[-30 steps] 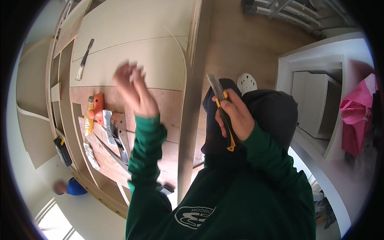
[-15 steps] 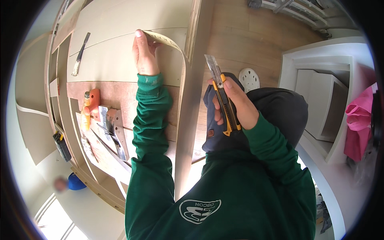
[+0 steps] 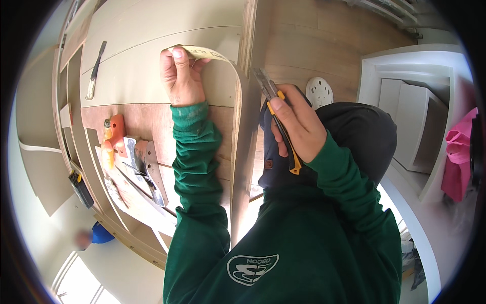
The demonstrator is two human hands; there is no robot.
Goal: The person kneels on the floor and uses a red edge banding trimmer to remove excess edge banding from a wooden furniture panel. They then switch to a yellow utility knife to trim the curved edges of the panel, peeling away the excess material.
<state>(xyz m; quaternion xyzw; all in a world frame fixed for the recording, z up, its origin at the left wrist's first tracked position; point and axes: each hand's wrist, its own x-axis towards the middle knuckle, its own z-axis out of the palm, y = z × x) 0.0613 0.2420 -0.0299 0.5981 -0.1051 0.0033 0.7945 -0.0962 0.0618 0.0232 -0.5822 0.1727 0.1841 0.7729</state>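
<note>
My left hand point(image 3: 183, 76) pinches the free end of a pale, flexible edge-banding strip point(image 3: 218, 55) with print on it. From my fingers the strip bends over to the long edge of a wooden panel point(image 3: 245, 137) and runs down along it. In my right hand point(image 3: 302, 124) is a yellow and black snap-off utility knife point(image 3: 289, 144), its blade out and pointing up and left. The blade tip is close beside the panel's right side; whether it touches cannot be made out. My right hand is over my dark trousers.
A paintbrush point(image 3: 96, 71) lies on the boards at the upper left. Nearer are an orange-handled tool point(image 3: 117, 133) and several metal scrapers point(image 3: 152, 162). To the right stand a white cabinet frame point(image 3: 367, 76) and pink cloth point(image 3: 458, 152). Another person in a blue cap point(image 3: 103, 233) is at lower left.
My left hand has shifted slightly down and left with the strip's end, and its fingers have curled more. My right hand has turned the knife, whose blade is now nearer the panel.
</note>
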